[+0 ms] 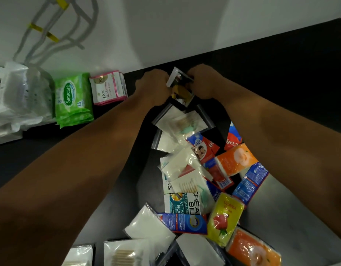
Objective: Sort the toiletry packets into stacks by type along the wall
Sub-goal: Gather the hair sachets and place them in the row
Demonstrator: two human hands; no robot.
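Packets [185, 166] lie in a loose pile on the dark table [281, 77], between my two forearms. In it I count two orange packs [235, 159], one yellow pack [225, 217], two blue packs [250, 182] in plain sight, one Cream Silk sachet [182, 203] and at least four clear swab bags [185, 121]. The red sachets [206, 150] overlap too much to count. Beyond the pile, just short of the wall [165, 35], a small bundle of black sachets [180, 87] is held between both hands. The left hand [152, 87] curls round its left edge and the right hand [206, 81] curls round its right edge. The fingers of both are bent and gripping, with the fingertips hidden behind the bundle. Along the wall to the left, side by side, sit one pink Dove stack [108, 89], then green wipes [73, 100], then crumpled white bags [18, 96].
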